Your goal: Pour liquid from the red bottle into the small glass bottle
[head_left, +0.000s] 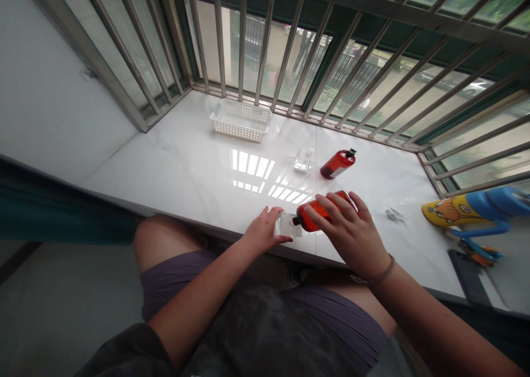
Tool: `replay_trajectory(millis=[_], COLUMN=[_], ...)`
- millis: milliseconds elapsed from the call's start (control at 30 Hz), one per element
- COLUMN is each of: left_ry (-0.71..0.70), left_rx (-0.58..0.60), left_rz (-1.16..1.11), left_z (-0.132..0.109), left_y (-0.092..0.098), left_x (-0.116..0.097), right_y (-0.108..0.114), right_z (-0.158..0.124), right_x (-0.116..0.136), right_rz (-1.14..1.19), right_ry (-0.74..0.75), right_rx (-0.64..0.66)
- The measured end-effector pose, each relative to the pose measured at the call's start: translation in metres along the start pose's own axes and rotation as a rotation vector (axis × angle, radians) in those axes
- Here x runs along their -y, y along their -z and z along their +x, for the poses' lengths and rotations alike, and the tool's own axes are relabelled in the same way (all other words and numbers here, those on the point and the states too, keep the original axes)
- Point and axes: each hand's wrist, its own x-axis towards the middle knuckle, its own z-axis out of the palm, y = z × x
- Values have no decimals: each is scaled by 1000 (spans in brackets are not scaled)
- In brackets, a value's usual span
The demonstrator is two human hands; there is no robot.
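Note:
My right hand (351, 233) is wrapped round a red-orange bottle (317, 213), tipped sideways so its black neck points left. The neck lies over a small clear square container (289, 226) near the front edge of the white counter. Thumb and fingers of my left hand (265, 228) grip that container from its left side. Whether liquid comes out of the bottle is too small to see. A second red bottle (334, 165) with a black pump top stands farther back. Left of it is another small clear container (303, 162).
A white perforated basket (240, 122) stands at the back by the window bars (271, 46). On the right are a crumpled clear piece (394, 215), a yellow and blue water bottle (464, 207) and a dark flat phone-like object (467, 275). The marble counter (186, 162) ends just above my thighs.

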Motion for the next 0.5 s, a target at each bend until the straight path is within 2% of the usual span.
replay_trajectory(millis=[500], left_ry=[-6], left_rx=[-7], left_rz=[1], left_z=[0], left_y=[-2], left_x=[2], right_y=[2], right_z=[4], right_x=[-2], right_rz=[16], right_ry=[21], right_rx=[-8])
